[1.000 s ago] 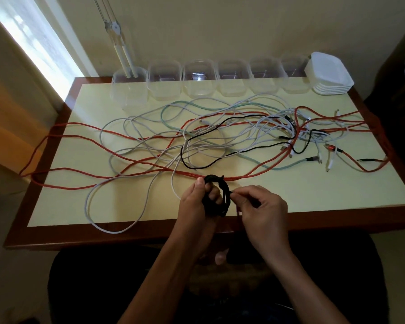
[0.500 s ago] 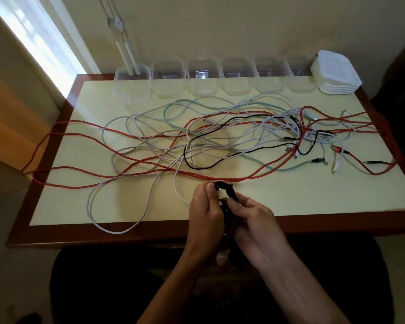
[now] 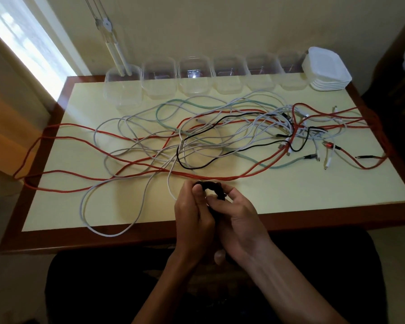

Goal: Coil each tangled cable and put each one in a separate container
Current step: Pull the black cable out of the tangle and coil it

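A small coiled black cable is pinched between my left hand and my right hand at the table's near edge; most of the coil is hidden by my fingers. Across the table lies a tangle: long red cables, white cables, a pale green cable and another black cable. Several clear empty containers stand in a row along the far edge.
A stack of white lids sits at the far right corner. Red cable loops hang over the table's left edge and the right edge. A bright window is at the left. Two pale cords hang on the wall behind the containers.
My right hand has closed in against my left hand around the black coil, which is now more covered by fingers. The camera view has shifted slightly. The cables on the table have not moved.
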The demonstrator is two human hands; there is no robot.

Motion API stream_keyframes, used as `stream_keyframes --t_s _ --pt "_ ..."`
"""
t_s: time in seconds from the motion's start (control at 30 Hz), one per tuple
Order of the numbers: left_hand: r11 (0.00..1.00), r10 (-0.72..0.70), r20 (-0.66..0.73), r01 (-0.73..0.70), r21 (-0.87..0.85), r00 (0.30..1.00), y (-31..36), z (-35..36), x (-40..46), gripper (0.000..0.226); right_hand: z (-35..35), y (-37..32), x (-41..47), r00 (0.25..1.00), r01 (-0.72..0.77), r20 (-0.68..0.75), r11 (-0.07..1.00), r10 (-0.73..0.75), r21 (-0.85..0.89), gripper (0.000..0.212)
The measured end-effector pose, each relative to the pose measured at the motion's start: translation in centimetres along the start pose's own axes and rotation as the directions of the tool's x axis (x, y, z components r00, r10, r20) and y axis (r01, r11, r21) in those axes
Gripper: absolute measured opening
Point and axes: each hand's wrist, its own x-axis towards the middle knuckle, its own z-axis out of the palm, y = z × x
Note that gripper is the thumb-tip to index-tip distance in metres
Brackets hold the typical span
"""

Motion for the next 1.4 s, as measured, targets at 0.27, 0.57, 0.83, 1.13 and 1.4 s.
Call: stream_keyframes --t_s 0.27,0.57,0.83,1.13,1.4 --pt "0.988 0.020 0.031 -0.025 0.151 0.999 -1.8 -0.4 1.6 0.041 -0.9 -2.2 0.1 0.998 -0.037 -0.062 0.814 0.001 -0.580 0.020" --pt "0.964 -0.232 0.024 0.227 0.137 0.972 -1.8 0.2 1.0 0.025 -1.2 -2.7 -0.6 0.973 0.050 0.056 -0.030 -0.225 -0.998 0.035" --pt "0.950 -0.309 -0.045 0.310 0.019 0.950 -0.8 0.7 1.1 0.035 -0.9 -3.2 -1.3 0.959 0.078 0.101 -0.096 -0.263 -0.992 0.063" --pt "0.774 -0.616 -0.086 0.581 -0.252 0.783 0.3 0.8 2.2 0.037 -1.2 -2.0 -1.4 0.939 0.051 -0.024 0.209 -0.344 -0.977 0.019" --pt "0.601 -0.723 0.025 0.647 -0.470 0.690 1.2 0.3 3.5 0.040 -1.4 -2.5 -1.6 0.993 0.043 -0.085 0.927 -0.080 -0.372 0.021"
